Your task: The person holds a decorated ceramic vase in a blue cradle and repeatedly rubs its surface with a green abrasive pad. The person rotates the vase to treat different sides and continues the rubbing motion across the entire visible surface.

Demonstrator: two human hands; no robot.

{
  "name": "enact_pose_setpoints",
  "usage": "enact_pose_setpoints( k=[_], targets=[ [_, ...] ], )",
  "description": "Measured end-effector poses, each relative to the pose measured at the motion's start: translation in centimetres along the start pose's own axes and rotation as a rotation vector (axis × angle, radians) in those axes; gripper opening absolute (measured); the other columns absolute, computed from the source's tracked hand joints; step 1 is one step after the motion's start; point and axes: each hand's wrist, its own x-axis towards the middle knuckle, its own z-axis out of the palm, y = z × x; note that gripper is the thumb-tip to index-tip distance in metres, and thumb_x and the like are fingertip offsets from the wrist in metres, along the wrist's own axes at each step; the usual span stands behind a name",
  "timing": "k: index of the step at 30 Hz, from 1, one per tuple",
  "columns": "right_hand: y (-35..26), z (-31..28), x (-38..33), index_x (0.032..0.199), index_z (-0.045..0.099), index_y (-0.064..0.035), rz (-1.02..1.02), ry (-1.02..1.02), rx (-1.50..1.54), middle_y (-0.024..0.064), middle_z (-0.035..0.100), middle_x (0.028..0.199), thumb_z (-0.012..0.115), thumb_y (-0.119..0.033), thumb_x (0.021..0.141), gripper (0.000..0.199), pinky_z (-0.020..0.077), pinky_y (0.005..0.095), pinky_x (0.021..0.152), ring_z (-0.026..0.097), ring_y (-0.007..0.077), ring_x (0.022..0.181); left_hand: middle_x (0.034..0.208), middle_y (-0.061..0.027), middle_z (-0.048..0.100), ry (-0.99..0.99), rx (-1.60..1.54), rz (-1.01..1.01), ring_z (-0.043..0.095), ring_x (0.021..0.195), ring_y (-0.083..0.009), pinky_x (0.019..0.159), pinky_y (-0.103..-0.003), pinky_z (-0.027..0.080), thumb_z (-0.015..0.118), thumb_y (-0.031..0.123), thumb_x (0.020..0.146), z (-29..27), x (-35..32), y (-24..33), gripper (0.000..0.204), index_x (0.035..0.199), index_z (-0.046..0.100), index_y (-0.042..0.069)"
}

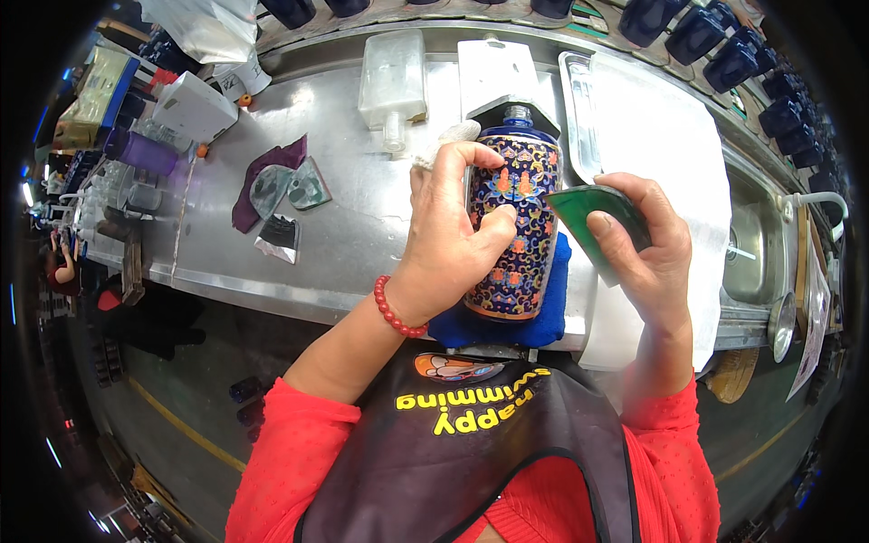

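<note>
A dark blue bottle (pixel 529 244) with a dense floral pattern in orange, gold and light blue lies on its back, neck pointing away from me. My left hand (pixel 444 226) is closed on its left side, thumb and index finger resting on the patterned face. Between the thumb and fingers of my right hand (pixel 654 253) is a flat green scraper (pixel 579 222), its edge beside the bottle's right side. Under the bottle's near end is a blue cloth (pixel 554 308). A grey angled support (pixel 493 112) stands around the neck. Some whitish material (pixel 460 134) shows by my left fingers.
Purple and grey-green scraps (pixel 262 195) lie left on the metal table (pixel 344 244). Behind stand a clear square bottle (pixel 393 77) and a white block (pixel 496 68). A metal tray (pixel 579 118) and white sheet (pixel 665 163) lie right, before a sink (pixel 749 249). Blue bottles (pixel 738 59) line the back.
</note>
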Motion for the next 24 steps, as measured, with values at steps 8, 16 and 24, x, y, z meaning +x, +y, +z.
enact_pose_setpoints(
  k=[8, 16, 24],
  targets=[
    [-0.3, 0.2, -0.3, 0.112, 0.066, 0.0014, 0.029, 0.032, -0.036, 0.0099, 0.072, 0.096, 0.075, -0.008, 0.092, 0.024, 0.0548, 0.0277, 0.071, 0.071, 0.0153, 0.080, 0.123, -0.0172, 0.058, 0.019, -0.070, -0.095, 0.048, 0.116, -0.0355, 0.108, -0.047, 0.035, 0.070, 0.013, 0.079, 0.5, -0.4, 0.2, 0.049, 0.125, 0.054, 0.006],
    [-1.3, 1.1, -0.8, 0.106, 0.067, -0.0003, -0.232, 0.068, -0.194, 0.0103, 0.068, 0.087, 0.078, 0.003, 0.082, 0.026, 0.0532, 0.0309, 0.065, 0.066, 0.0195, 0.072, 0.121, -0.0160, 0.058, 0.036, -0.072, -0.046, 0.048, 0.114, -0.0341, 0.106, -0.046, 0.037, 0.071, 0.012, 0.078, 0.8, -0.3, 0.2, 0.049, 0.124, 0.054, 0.006],
    [-0.9, 0.7, 0.2, 0.104, 0.073, -0.0029, -0.310, 0.011, -0.171, 0.0083, 0.062, 0.085, 0.080, 0.006, 0.074, 0.032, 0.0479, 0.0352, 0.063, 0.061, 0.0250, 0.074, 0.118, -0.0147, 0.058, 0.043, 0.039, 0.056, 0.048, 0.111, -0.0326, 0.104, -0.045, 0.037, 0.070, 0.009, 0.077, 0.7, -0.1, 0.4, 0.049, 0.123, 0.053, 0.005]
  ],
)
